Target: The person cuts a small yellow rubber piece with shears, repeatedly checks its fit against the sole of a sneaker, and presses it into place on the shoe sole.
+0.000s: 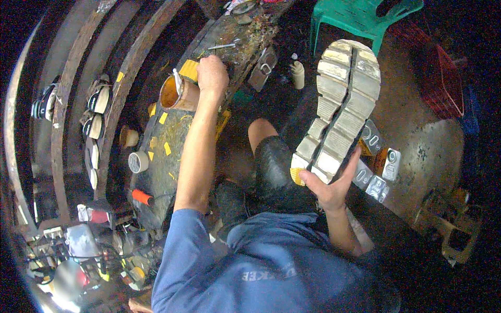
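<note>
Dim and cluttered, the workshop has a paint-spattered wooden workbench [172,156] running away from the person, with rolls of tape and yellow scraps on it. Their left hand [212,73] is closed around a brush handle [178,82] standing in an open glue tin [177,94] on the bench. Their right hand [329,188] grips the heel end of a shoe [339,109], tread facing up, its long axis pointing away from the body. The tin lies well to the left of the sole, nearer the left hand. A green plastic chair [360,15] stands beyond.
</note>
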The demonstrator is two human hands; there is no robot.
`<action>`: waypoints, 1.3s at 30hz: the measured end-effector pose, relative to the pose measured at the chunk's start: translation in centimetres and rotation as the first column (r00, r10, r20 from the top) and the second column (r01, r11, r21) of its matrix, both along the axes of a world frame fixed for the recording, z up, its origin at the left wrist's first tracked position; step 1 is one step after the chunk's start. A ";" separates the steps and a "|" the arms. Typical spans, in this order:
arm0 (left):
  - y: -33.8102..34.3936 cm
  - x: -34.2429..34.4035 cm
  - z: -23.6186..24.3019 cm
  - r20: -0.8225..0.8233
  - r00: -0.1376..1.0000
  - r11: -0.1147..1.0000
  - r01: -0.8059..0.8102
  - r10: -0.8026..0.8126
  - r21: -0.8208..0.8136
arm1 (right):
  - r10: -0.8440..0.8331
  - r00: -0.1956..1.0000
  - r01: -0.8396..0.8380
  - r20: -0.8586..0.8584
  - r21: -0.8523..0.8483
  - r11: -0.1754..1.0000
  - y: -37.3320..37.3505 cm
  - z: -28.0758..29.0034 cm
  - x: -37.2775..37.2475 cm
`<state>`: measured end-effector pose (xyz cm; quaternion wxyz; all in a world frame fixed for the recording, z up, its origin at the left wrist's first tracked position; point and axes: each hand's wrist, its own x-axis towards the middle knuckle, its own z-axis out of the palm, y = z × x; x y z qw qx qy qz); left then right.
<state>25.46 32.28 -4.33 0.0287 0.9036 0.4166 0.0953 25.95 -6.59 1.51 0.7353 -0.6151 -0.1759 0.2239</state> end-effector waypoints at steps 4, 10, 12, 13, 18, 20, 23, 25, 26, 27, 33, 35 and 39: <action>0.8 0.0 0.5 -0.059 0.998 1.000 0.017 -0.016 0.003 | 0.003 0.999 -0.004 0.051 0.018 1.000 0.1 0.0 0.4; 1.3 1.3 1.7 0.304 0.951 0.998 0.057 -0.062 0.027 | -0.008 0.999 0.008 0.039 0.013 1.000 0.1 0.0 0.5; 1.2 2.2 1.4 0.258 0.964 0.998 0.061 -0.057 -0.008 | 0.006 1.000 -0.007 0.025 0.036 0.999 0.1 0.1 0.6; 1.6 2.6 1.3 0.210 0.977 0.998 0.054 -0.044 -0.042 | 0.007 1.000 -0.008 0.021 0.048 0.999 0.1 0.1 0.6; 5.5 6.1 -0.4 0.262 0.962 0.996 -0.058 0.072 -0.062 | -0.062 0.997 0.062 0.035 -0.005 0.998 0.0 0.2 0.2; 7.7 7.3 -1.5 0.134 0.991 0.999 -0.014 0.020 -0.048 | -0.072 0.997 0.072 0.040 -0.005 0.997 0.0 0.3 0.2; 10.8 8.5 -2.7 0.053 0.998 0.994 0.042 -0.037 -0.099 | -0.074 0.993 0.079 0.088 -0.054 0.995 -0.1 0.5 0.4; 11.6 8.9 -3.0 0.063 0.998 0.989 0.025 -0.015 -0.148 | -0.089 0.989 0.101 0.120 -0.100 0.990 0.0 0.6 0.5; 11.7 9.1 -2.8 0.075 0.997 0.992 0.043 -0.034 -0.122 | -0.099 0.990 0.110 0.100 -0.110 0.988 0.1 0.6 0.5; 11.4 9.4 -2.5 0.042 0.999 0.992 0.026 -0.021 -0.120 | -0.124 0.991 0.129 0.056 -0.099 0.987 0.2 0.5 0.4; 8.9 8.8 0.3 0.024 0.999 0.985 0.052 -0.049 -0.165 | -0.123 0.992 0.124 0.017 -0.100 0.987 0.0 0.0 0.5; 8.6 8.3 0.3 0.091 0.995 0.974 0.059 -0.040 -0.221 | -0.118 0.991 0.123 0.059 -0.106 0.987 0.0 -0.2 0.7; 7.6 8.2 -0.3 0.061 0.986 0.980 0.160 -0.154 -0.118 | -0.128 0.990 0.133 0.061 -0.084 0.988 0.2 -0.1 0.8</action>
